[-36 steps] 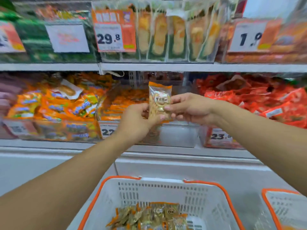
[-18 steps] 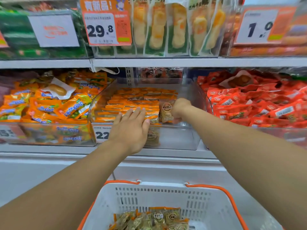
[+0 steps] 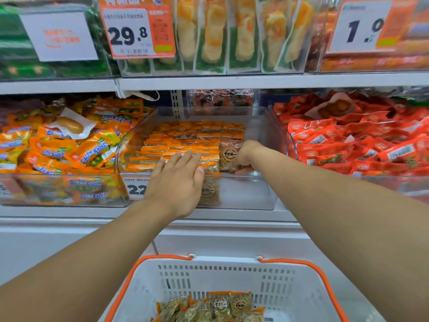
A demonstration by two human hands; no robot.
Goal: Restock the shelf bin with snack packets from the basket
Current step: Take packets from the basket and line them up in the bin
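Nearly seated: packet at the row's right end

The right hand [image 3: 243, 156] pinches one snack packet [image 3: 228, 154] upright inside the clear shelf bin [image 3: 262, 194], its long axis vertical. The left hand [image 3: 178, 180], fingers straight, presses the stacked packets [image 3: 185, 145] immediately left of it.

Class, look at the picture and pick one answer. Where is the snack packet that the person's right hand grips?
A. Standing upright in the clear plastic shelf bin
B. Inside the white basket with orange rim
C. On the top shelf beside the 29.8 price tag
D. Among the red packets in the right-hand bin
A: the right hand grips the orange-edged clear snack packet, which stands upright at the front of the clear plastic shelf bin, next to the flat orange packets.
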